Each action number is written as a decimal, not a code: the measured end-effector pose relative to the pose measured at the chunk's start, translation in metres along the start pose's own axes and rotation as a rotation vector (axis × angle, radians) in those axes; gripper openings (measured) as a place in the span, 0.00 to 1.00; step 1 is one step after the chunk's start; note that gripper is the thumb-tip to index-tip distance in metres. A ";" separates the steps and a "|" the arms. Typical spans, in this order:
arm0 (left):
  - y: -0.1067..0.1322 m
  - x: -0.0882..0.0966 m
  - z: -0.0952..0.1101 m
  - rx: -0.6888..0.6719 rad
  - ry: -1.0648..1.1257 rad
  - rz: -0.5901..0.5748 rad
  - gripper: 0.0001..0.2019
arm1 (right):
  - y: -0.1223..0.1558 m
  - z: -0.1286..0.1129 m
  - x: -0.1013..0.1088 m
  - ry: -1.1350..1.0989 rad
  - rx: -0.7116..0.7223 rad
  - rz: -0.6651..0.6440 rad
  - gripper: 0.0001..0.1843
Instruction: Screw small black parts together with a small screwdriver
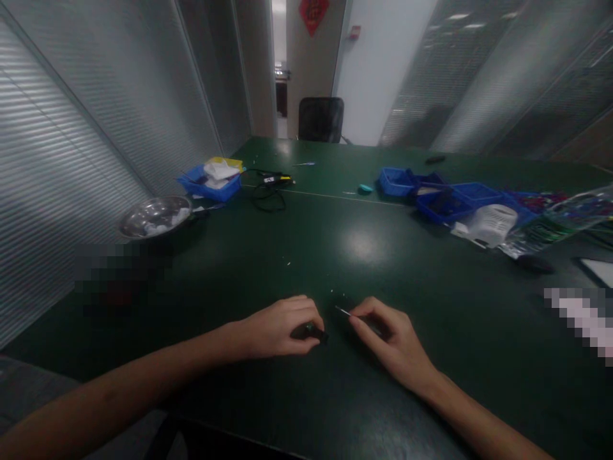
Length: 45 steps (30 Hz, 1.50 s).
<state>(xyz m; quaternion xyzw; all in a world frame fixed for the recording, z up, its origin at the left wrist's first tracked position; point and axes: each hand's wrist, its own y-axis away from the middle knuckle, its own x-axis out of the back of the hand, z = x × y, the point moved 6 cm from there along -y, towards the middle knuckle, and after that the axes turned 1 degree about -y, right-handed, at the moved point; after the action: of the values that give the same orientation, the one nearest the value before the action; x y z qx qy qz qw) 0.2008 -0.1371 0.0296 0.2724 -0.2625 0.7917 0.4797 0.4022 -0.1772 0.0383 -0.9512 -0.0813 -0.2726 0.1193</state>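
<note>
My left hand (pixel 282 327) rests on the dark green table (pixel 297 255), fingers curled around a small dark object (pixel 317 332) pinned against the surface. My right hand (pixel 390 338) sits just to its right, thumb and forefinger pinched on a thin silvery tool (pixel 343 311) whose tip points left toward the dark object. A short gap separates the tool's tip from my left fingers. The object is too small and dim to name.
At the back left stand a blue bin with white cloth (pixel 211 181), a metal bowl (pixel 154 216) and a black cable (pixel 269 189). Several blue bins (pixel 431 191), a white device (pixel 486 225) and plastic bags (pixel 560 220) crowd the right. A black chair (pixel 320 119) is behind.
</note>
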 end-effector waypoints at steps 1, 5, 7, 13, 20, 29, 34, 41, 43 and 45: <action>0.001 0.001 0.001 -0.003 0.004 -0.008 0.09 | 0.000 0.000 0.000 0.001 -0.003 -0.001 0.11; 0.005 0.015 -0.008 0.035 0.005 -0.003 0.11 | 0.000 -0.001 -0.001 0.013 -0.011 -0.017 0.11; 0.008 0.034 -0.025 0.096 -0.027 0.054 0.12 | 0.000 -0.001 -0.001 0.020 -0.013 -0.023 0.11; 0.058 0.134 -0.129 0.459 -0.348 0.420 0.15 | 0.001 0.000 -0.001 0.029 -0.029 -0.040 0.12; 0.150 0.214 -0.208 0.800 -0.504 0.800 0.20 | 0.002 0.002 -0.001 0.039 -0.049 -0.058 0.13; 0.167 0.224 -0.217 0.899 -0.540 0.796 0.21 | 0.001 -0.001 -0.002 0.032 -0.040 -0.065 0.13; 0.164 0.224 -0.211 0.839 -0.639 0.737 0.20 | 0.001 -0.002 -0.001 0.030 -0.035 -0.059 0.13; 0.160 0.223 -0.196 0.773 -0.758 0.690 0.20 | 0.002 -0.002 -0.002 0.040 -0.043 -0.069 0.14; 0.158 0.224 -0.188 0.743 -0.738 0.743 0.20 | 0.002 -0.002 -0.003 0.046 -0.040 -0.069 0.14; 0.154 0.224 -0.182 0.725 -0.694 0.812 0.19 | 0.002 -0.002 -0.002 0.053 -0.037 -0.066 0.14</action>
<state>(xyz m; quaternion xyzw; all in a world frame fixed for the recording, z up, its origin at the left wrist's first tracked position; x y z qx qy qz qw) -0.0588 0.0618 0.0292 0.5363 -0.2003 0.8146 -0.0935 0.3996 -0.1799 0.0387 -0.9424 -0.1046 -0.3032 0.0949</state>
